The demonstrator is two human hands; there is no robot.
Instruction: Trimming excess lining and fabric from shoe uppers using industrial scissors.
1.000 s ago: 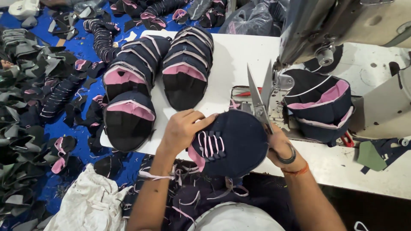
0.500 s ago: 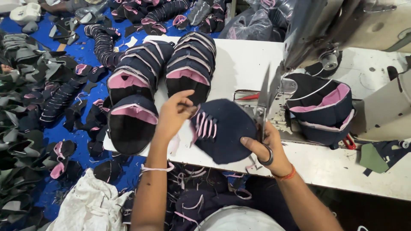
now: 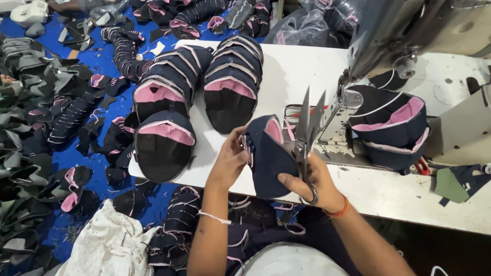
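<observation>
Change: since the earlier views the navy cap piece (image 3: 268, 156) has been turned on edge, so its pink lining now faces up and its striped face points left; the scissors stand more upright.
Landmark: sewing machine (image 3: 409, 36), at the far right of the white table (image 3: 307, 71); all places below are told from it.
Floor pieces: dark and pink cut parts (image 3: 66, 117) on blue sheeting, far left of the machine, off the table.
Stacked caps: two rows of finished navy caps with pink lining (image 3: 204, 87), left of the machine on the table.
Left hand (image 3: 230, 158): left of the machine, at the near table edge; fingers curled and pinching the cap piece's striped left edge.
Cap piece: held in the air between both hands, just in front of the machine's plate.
Right hand (image 3: 312, 179): closed around the cap's lower right rim and the scissors' handles together.
Scissors (image 3: 309, 128): blades slightly parted, tips up, just left of the machine's needle area.
Handling: judged light, soft and floppy fabric, not fragile or slippery; best pinched at the stitched rim, where layers give firmness.
Pile by machine: more navy-pink caps (image 3: 391, 128) under its arm.
</observation>
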